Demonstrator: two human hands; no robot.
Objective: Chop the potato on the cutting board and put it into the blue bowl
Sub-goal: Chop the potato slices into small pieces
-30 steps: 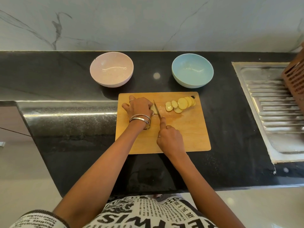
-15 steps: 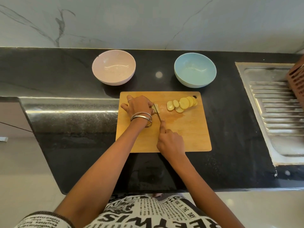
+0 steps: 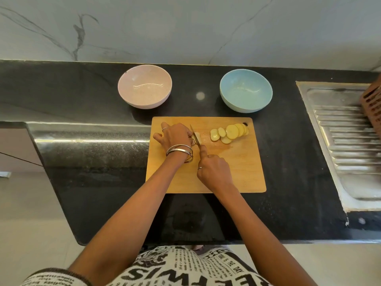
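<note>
A wooden cutting board (image 3: 237,172) lies on the black counter. My left hand (image 3: 175,136) grips the last stub of potato (image 3: 198,137) near the board's upper left; most of it is hidden under my fingers. My right hand (image 3: 214,172) grips a knife (image 3: 195,135), index finger along its spine, blade against the stub's right face. Several round potato slices (image 3: 228,133) lie overlapping at the board's upper right. The blue bowl (image 3: 246,89) stands behind the board, to the right, with nothing in it.
A pink bowl (image 3: 145,86) stands behind the board to the left. A steel sink drainboard (image 3: 346,137) is at the right, with a brown slotted crate (image 3: 372,108) at its far edge. The counter's front edge runs just below the board.
The knife has stayed at the potato stub with small cutting moves. The view has shifted slightly; the slices and bowls lie as before.
</note>
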